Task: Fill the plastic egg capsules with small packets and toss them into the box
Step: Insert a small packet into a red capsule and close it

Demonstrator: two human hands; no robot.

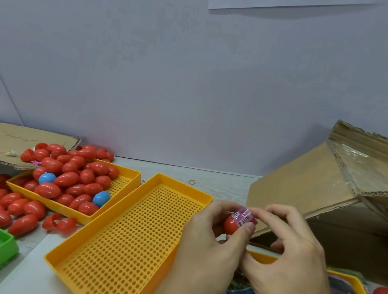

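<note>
One red egg half [232, 224] gripped by left hand [210, 234], right hand [290, 255] pinching pink packet [245, 217] into it; many capsules [71, 179] far left await filling, box [331, 191] right.

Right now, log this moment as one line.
step: stuffing packet | left hand: grips red egg half | right hand: pinches pink packet into it | cardboard box: right, not yet tossed

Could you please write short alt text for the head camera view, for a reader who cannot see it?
Two hands push a pink packet into a red egg half: the left hand grips the egg, the right hand pinches the packet. An orange tray sits to the left, another tray heaped with red eggs behind it, and a cardboard box to the right.
</note>
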